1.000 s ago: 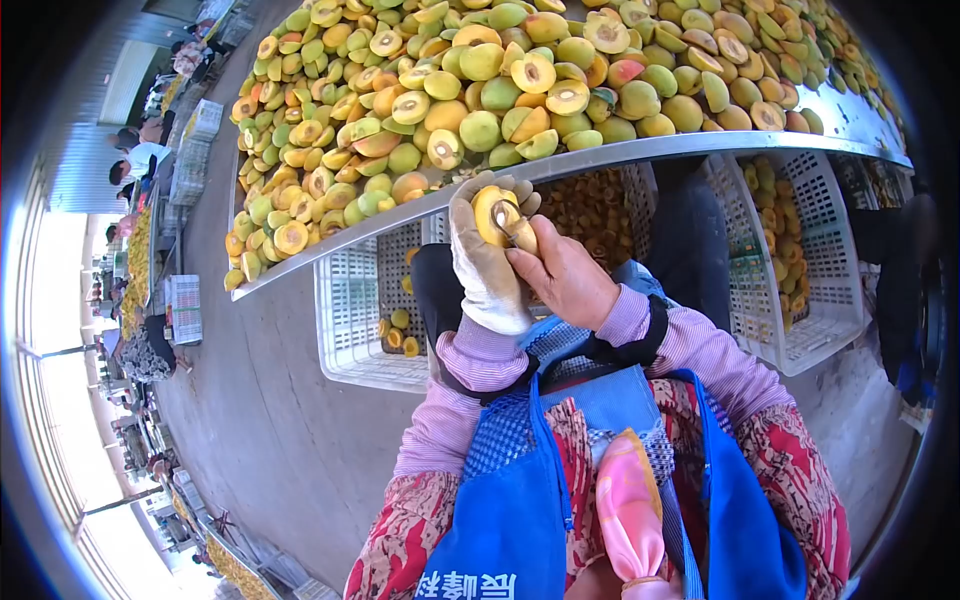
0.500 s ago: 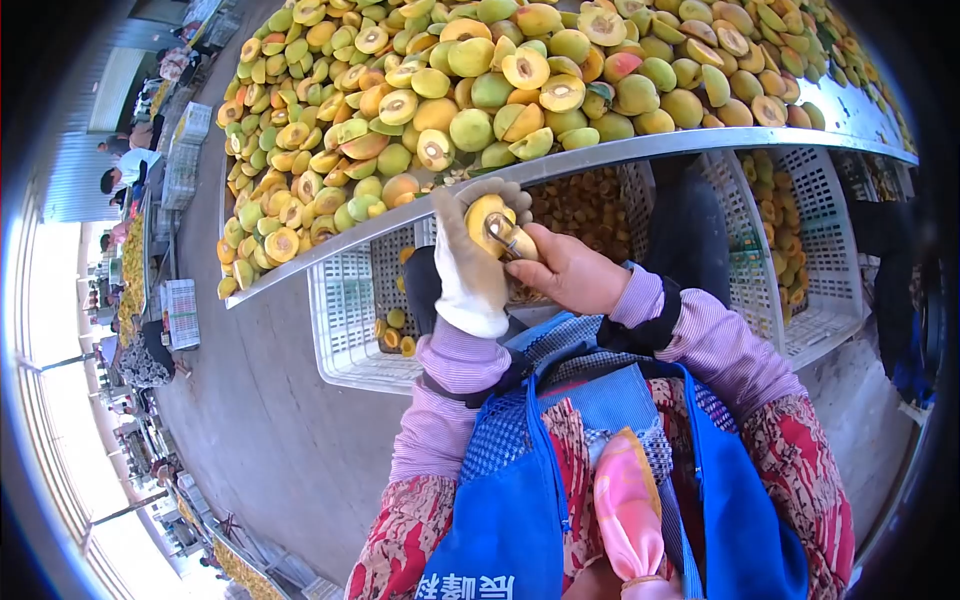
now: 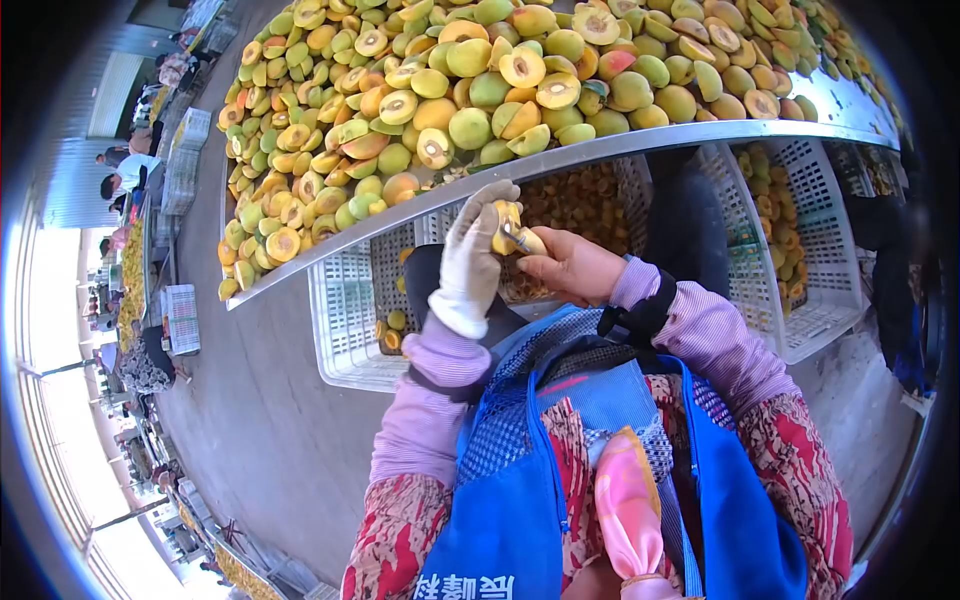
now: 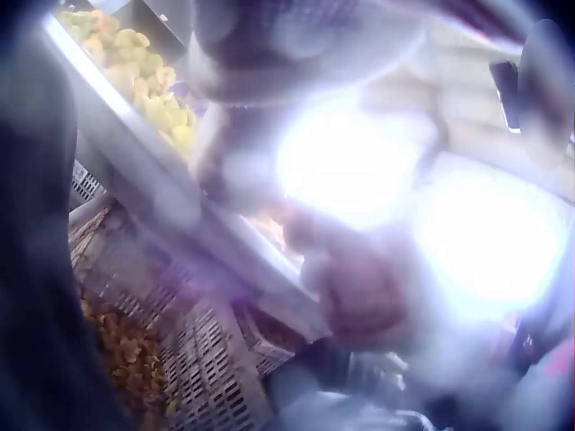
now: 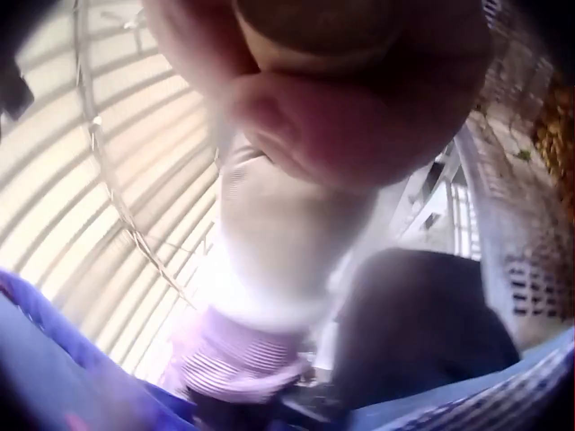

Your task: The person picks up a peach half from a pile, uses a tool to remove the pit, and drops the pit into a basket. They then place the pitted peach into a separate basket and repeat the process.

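Observation:
In the head view the gloved left hand (image 3: 472, 250) holds a yellow fruit piece (image 3: 506, 222) between its curled fingers and thumb. The bare right hand (image 3: 575, 267) grips the pale handle (image 3: 530, 242) of a small tool, whose metal end meets the fruit. Both hands are in front of the metal table's edge. The right wrist view has the right hand's fingers (image 5: 332, 130) curled round the rounded handle end (image 5: 314, 31), with the white glove (image 5: 278, 238) behind. Glare and blur hide most of the left hand's work in the left wrist view.
Halved and whole fruit (image 3: 470, 130) cover the metal table, whose raised rim (image 3: 600, 153) runs across in front. Below stand white crates (image 3: 345, 310), some with fruit inside. Other people sit along tables at the far left.
The left hand has turned and tilted, its fingers now more upright round the fruit. The right hand and tool have stayed close to the fruit, shifting slightly right.

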`<state>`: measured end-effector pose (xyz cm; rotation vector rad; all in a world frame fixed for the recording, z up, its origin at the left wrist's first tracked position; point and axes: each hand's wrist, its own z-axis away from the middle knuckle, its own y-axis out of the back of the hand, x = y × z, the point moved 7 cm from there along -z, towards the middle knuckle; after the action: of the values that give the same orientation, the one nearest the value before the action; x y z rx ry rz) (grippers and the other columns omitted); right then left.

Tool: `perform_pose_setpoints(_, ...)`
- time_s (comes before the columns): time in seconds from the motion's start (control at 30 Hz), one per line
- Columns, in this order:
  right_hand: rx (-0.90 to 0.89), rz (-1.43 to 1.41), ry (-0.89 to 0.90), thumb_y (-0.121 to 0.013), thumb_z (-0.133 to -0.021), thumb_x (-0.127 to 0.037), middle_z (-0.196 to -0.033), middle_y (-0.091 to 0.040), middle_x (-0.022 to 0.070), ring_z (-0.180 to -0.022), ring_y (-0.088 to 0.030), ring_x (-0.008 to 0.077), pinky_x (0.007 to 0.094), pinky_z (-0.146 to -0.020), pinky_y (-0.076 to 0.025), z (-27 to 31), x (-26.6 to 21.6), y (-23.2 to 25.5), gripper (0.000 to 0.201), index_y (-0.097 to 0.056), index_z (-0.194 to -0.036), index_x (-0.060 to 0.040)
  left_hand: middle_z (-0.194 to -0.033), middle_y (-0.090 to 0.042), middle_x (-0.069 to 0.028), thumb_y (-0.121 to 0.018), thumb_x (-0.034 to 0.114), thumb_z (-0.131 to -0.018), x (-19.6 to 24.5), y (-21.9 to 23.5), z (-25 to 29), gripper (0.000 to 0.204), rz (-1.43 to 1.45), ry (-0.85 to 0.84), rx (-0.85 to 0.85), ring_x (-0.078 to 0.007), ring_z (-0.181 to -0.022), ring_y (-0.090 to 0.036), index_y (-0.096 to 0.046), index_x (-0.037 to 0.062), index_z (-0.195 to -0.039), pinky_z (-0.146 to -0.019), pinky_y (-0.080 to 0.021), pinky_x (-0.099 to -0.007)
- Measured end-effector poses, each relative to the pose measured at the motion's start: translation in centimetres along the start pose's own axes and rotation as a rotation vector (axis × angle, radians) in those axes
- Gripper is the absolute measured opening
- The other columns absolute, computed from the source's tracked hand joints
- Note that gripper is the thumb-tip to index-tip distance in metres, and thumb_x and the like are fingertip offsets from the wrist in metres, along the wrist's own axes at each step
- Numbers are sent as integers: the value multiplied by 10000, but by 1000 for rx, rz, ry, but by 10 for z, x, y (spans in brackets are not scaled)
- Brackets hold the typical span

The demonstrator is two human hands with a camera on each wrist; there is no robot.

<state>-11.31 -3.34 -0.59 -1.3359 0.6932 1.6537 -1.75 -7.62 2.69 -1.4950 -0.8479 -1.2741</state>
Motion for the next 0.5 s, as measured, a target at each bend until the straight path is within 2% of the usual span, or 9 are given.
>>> perform_pose_setpoints(0.03,74,206,207,-479,-901,-266,-600,-483,38,-388,-454,102,249,-334,-368,-4,5,0,240,-450,-1019,-60,-961,-605,-88,-467,349,-924,3,4,0,389,-45,38,-3,-151,-900,-553,-587,-6,-1029,-823,-433,-272)
perform_pose_setpoints(0.07,203,372,553,-472,-902,-273,-583,-469,37,-371,-448,106,250,-320,-367,-7,6,-6,232,-446,-1007,-68,-914,-610,-96,-458,361,-924,0,10,0,400,-52,18,61,-156,-854,-564,-598,-10,-972,-796,-444,-274)
perform_pose_setpoints(0.1,201,371,555,-472,-902,-273,-583,-469,37,-371,-448,106,250,-320,-367,-2,-8,-9,232,-446,-1007,-68,-866,-615,-104,-450,374,-925,-2,16,1,420,-62,-1,123,-161,-808,-574,-609,-14,-915,-769,-455,-276)
perform_pose_setpoints(0.17,-62,32,-176,-482,-895,-276,-576,-474,40,-367,-447,123,257,-331,-381,10,-7,-20,243,-441,-998,-60,-777,-614,-118,-417,425,-925,4,12,5,494,-13,-23,250,-178,-719,-582,-601,-18,-808,-710,-475,-290)
perform_pose_setpoints(0.23,-106,-12,-234,-487,-890,-279,-565,-468,34,-367,-442,124,252,-338,-386,16,-7,-19,242,-436,-978,-59,-762,-615,-127,-356,494,-924,-3,7,8,582,171,54,252,-195,-696,-588,-588,-20,-775,-682,-486,-305)
perform_pose_setpoints(0.3,-123,230,-179,-479,-894,-291,-548,-446,9,-363,-425,109,243,-325,-363,16,-6,-14,238,-442,-971,-69,-743,-612,-135,-289,560,-915,-1,8,6,667,111,94,211,-205,-695,-593,-579,-21,-764,-675,-495,-310)
perform_pose_setpoints(0.37,-166,246,-191,-476,-896,-300,-542,-435,2,-362,-421,106,242,-320,-352,19,-6,-11,237,-446,-958,-74,-731,-607,-138,-250,571,-916,-17,-1,3,691,129,366,7,-205,-684,-592,-576,-18,-760,-676,-499,-307)
perform_pose_setpoints(0.43,-204,263,-198,-473,-898,-309,-536,-424,-5,-361,-416,103,241,-316,-342,20,-13,-5,236,-449,-946,-79,-761,-607,-131,-252,576,-914,-13,-7,7,689,115,353,-6,-198,-697,-590,-580,-20,-808,-679,-502,-305)
perform_pose_setpoints(0.5,-299,-59,-300,-477,-896,-334,-532,-413,-14,-363,-408,96,246,-311,-326,25,-15,-7,250,-455,-913,-86,-896,-598,-143,-244,543,-929,-1,-9,11,631,197,102,125,-224,-760,-599,-548,-10,-927,-693,-516,-322)
